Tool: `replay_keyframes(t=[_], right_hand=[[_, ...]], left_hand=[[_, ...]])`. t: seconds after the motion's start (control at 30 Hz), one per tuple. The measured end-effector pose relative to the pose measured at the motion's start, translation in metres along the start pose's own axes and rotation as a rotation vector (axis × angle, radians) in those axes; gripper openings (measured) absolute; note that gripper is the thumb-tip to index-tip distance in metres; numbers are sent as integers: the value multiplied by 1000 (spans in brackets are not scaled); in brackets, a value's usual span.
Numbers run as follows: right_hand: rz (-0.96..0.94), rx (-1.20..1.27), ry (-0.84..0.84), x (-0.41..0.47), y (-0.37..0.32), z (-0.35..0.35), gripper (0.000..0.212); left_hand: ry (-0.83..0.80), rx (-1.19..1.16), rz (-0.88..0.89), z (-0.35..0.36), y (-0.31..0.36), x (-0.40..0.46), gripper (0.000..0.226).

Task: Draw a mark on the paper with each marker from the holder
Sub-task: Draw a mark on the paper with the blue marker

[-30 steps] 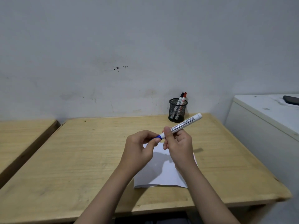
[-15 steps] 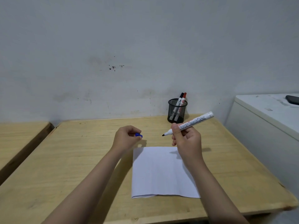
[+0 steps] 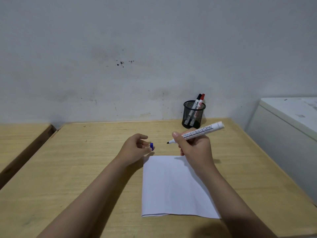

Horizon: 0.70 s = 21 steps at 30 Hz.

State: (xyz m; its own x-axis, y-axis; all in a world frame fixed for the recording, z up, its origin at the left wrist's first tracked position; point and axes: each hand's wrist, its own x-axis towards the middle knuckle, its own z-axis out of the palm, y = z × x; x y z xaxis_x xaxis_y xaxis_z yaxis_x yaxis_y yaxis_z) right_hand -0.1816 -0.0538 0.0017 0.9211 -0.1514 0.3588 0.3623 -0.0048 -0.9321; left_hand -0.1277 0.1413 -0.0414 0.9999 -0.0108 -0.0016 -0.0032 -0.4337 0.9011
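My right hand (image 3: 195, 145) grips an uncapped white board marker (image 3: 204, 131), its dark tip pointing left, above the far edge of the white paper (image 3: 171, 186). My left hand (image 3: 135, 148) pinches the marker's blue cap (image 3: 151, 146) just left of the paper's far corner. The paper lies flat on the wooden table (image 3: 85, 169) and shows no mark. A black mesh holder (image 3: 193, 115) stands at the back by the wall, with a black-capped marker (image 3: 197, 100) and a red-capped marker (image 3: 201, 100) in it.
A second wooden table (image 3: 18, 140) lies to the left across a narrow gap. A white cabinet (image 3: 283, 131) stands close on the right. A grey wall rises right behind the table.
The hands pulled the blue cap off the marker and moved apart. The left hand carried the cap left; the right hand kept the marker, tip now bare.
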Motion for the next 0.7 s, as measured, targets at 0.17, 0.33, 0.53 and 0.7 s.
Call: replay_keyframes(t=[0.17, 0.33, 0.53, 0.7], right_hand=[[194, 117, -26, 7, 16, 22, 25], [451, 145, -36, 9, 41, 58, 25], [397, 65, -24, 2, 63, 64, 31], [391, 48, -94, 6, 67, 66, 34]], left_hand=[[-60, 256, 53, -11, -17, -36, 54], [-17, 470, 164, -10, -25, -45, 59], [17, 511, 256, -14, -36, -42, 47], [18, 546, 273, -21, -34, -39, 46]])
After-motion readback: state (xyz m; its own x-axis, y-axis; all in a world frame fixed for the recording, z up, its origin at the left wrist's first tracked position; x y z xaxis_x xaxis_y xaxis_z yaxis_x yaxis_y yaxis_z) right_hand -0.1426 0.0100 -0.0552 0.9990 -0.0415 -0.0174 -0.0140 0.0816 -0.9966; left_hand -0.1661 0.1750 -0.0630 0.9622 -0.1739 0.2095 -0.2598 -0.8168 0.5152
